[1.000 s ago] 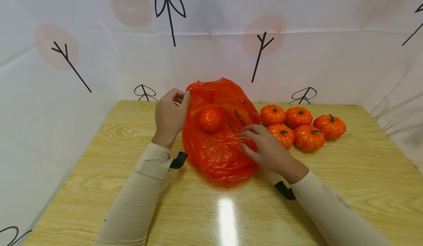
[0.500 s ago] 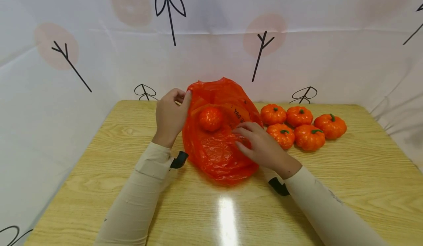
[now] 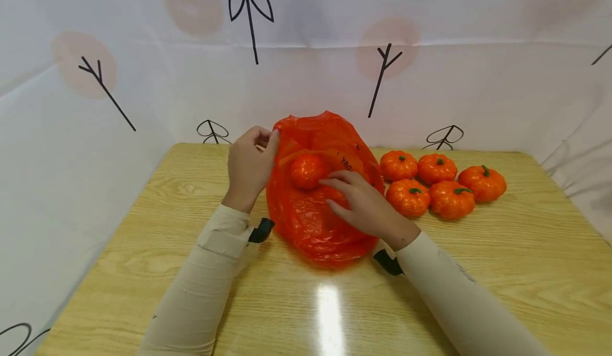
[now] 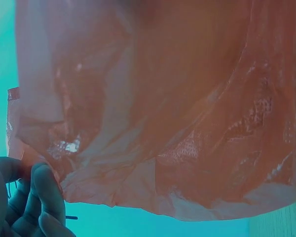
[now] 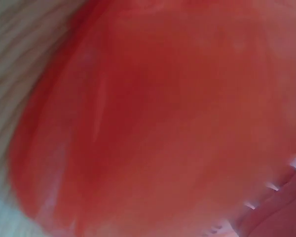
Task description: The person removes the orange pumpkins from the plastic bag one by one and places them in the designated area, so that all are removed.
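An orange-red plastic bag [image 3: 317, 228] with dark lettering stands on the table, its mouth spread wide. One round orange pumpkin [image 3: 307, 171] lies inside it. My left hand [image 3: 251, 162] pinches the bag's left rim between thumb and fingers; the left wrist view also shows this hand [image 4: 32, 202] gripping the crinkled edge. Over the mouth of the bag, my right hand [image 3: 365, 204] has its fingers loosely bent and spread, fingertips near the pumpkin's right side. Whether they touch it cannot be told. Blurred bag film [image 5: 153, 123] fills most of the right wrist view.
Several small orange pumpkins [image 3: 451, 199] with green stems sit in a cluster on the wooden table [image 3: 158, 228], right of the bag. Behind the table's far edge hangs a white patterned cloth [image 3: 306, 79].
My right hand has moved left across the bag's mouth, towards the pumpkin inside. The left hand keeps its pinch on the rim. The head view has shifted slightly.
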Motion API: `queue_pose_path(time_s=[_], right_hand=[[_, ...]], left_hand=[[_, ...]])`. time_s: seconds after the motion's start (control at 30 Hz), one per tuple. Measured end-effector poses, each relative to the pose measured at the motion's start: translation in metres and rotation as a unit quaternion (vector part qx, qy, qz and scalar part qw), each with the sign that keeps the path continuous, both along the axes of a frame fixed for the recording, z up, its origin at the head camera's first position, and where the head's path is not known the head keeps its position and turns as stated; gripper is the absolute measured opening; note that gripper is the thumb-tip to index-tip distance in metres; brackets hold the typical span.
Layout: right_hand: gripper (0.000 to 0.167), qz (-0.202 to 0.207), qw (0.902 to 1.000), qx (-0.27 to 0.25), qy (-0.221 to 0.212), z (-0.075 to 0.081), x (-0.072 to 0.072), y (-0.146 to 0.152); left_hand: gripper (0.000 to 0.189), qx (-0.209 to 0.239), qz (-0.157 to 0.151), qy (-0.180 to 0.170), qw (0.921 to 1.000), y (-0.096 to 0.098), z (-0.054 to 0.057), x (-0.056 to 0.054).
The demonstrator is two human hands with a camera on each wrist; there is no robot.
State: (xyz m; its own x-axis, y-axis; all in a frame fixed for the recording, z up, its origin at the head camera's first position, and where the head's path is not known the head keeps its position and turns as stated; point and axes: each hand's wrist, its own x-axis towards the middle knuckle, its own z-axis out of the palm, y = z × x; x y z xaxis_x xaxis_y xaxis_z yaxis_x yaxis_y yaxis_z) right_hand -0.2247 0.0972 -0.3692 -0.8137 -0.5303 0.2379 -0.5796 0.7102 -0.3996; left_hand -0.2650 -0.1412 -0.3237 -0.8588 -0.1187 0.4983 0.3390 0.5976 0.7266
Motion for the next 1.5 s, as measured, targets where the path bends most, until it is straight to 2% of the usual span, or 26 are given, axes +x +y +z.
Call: queue_pose_path(time_s=[0.67,0.93,1.13,1.23,1.37,1.5], right_hand=[[0.058,0.004,0.9982,0.052,-0.03,0.004,-0.02,-0.025],[0.06,-0.004,0.9975,0.05,-0.049,0.003,-0.029,-0.031],[0.062,0.008,0.9968,0.057,-0.056,0.002,-0.027,-0.03],[0.062,0.014,0.9951,0.067,-0.072,0.009,-0.019,-0.027],[0.061,0.031,0.9915,0.091,-0.087,0.026,-0.009,-0.023],[0.06,0.043,0.9899,0.107,-0.082,0.039,-0.008,-0.021]], left_hand=[[0.033,0.001,-0.001,0.006,1.0,0.001,0.005,-0.001],[0.033,0.001,-0.003,0.013,0.9999,0.002,0.005,-0.002],[0.033,0.003,-0.003,0.008,1.0,0.001,0.003,-0.001],[0.033,0.004,-0.002,0.0,1.0,0.0,0.001,-0.001],[0.033,0.004,0.003,-0.003,1.0,-0.002,0.001,-0.001],[0.033,0.003,0.004,-0.006,1.0,-0.004,0.001,-0.001]])
